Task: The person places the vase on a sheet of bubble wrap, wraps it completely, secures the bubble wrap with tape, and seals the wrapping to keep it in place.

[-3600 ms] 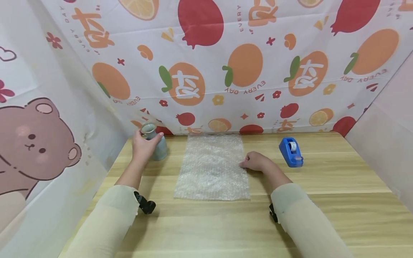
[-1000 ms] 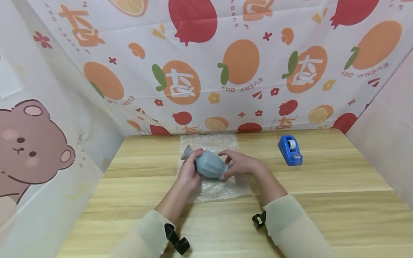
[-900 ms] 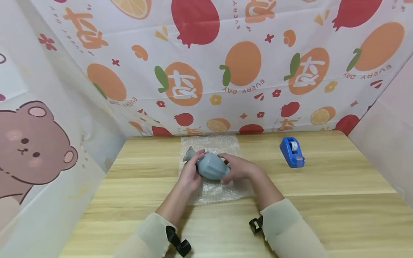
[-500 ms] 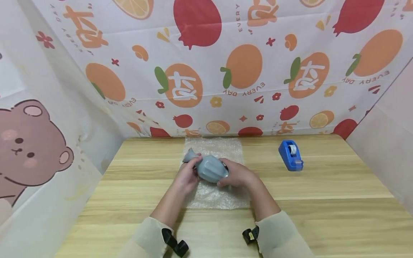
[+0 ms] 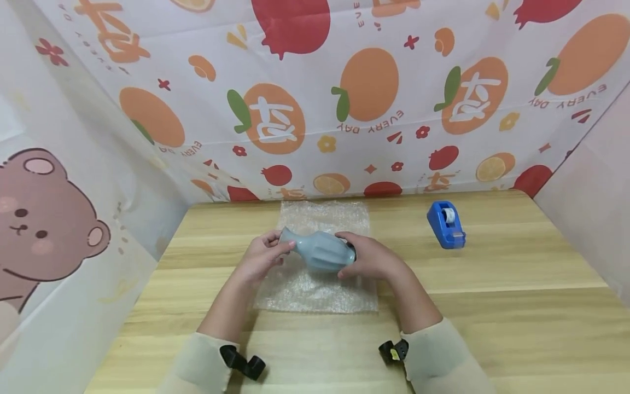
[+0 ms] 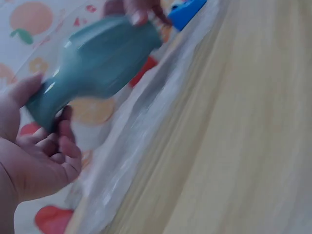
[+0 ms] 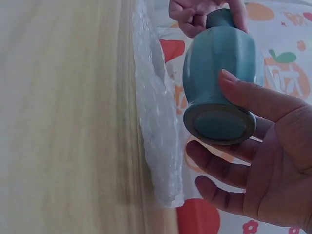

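A pale blue-green ceramic vase (image 5: 325, 250) with a flared mouth and ribbed body lies sideways between my two hands, above a sheet of bubble wrap (image 5: 315, 298). My left hand (image 5: 258, 257) pinches the vase's narrow neck by the mouth, thumb on the near side, as the left wrist view also shows. At the other end, my right hand (image 5: 369, 257) grips the vase near its base. In the right wrist view the thumb (image 7: 253, 97) presses the body, and the dark-rimmed base (image 7: 219, 124) faces the camera.
A blue tape dispenser (image 5: 445, 225) with a roll of tape stands at the back right of the wooden table (image 5: 512, 262). Behind the table hangs a fruit-printed cloth (image 5: 315, 109); a bear-printed cloth (image 5: 54, 219) hangs at the left.
The vase stood upright at the left in my left hand; it was brought over the bubble wrap and tipped sideways. My right hand took its base, and my left hand slid from the body to the neck.
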A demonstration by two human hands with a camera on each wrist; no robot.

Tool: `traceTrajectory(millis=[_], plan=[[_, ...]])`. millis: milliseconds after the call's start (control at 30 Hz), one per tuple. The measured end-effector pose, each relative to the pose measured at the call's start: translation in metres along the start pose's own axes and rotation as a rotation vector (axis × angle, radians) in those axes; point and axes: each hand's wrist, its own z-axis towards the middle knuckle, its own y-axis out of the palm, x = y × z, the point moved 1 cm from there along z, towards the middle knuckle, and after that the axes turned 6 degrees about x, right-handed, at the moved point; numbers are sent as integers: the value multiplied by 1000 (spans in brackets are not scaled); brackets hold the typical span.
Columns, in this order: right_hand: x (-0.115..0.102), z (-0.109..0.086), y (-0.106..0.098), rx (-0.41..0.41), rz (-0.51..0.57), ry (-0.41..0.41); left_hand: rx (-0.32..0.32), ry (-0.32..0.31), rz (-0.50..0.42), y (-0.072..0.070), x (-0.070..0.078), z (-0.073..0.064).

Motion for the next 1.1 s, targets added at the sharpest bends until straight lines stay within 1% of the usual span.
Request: traceTrajectory(millis=[100, 133, 200, 267, 333, 500, 633, 733, 833, 1100], plan=[[-7, -2, 0, -6, -37, -11, -23, 43, 222, -14, 1, -1], [-9, -3, 1, -7, -47, -13, -39, 49, 276, -17, 1, -1], [-12, -3, 3, -14, -68, -22, -78, 51, 354, -23, 2, -1], [-13, -4, 4, -19, -81, -26, -117, 46, 399, -27, 4, 0], [-14, -4, 6, -17, -86, -24, -147, 46, 426, -29, 5, 2], [-12, -6, 7, -3, -99, -26, -220, 44, 449, -30, 7, 6], [-9, -8, 8, -15, -84, -12, -253, 38, 475, -31, 5, 8], [-8, -9, 7, -28, -62, 4, -252, 29, 483, -32, 3, 8], [-8, -9, 6, -44, -63, -3, -258, 26, 486, -33, 2, 5], [-11, -11, 4, -77, -62, -24, -274, 72, 515, -36, -4, 0]])
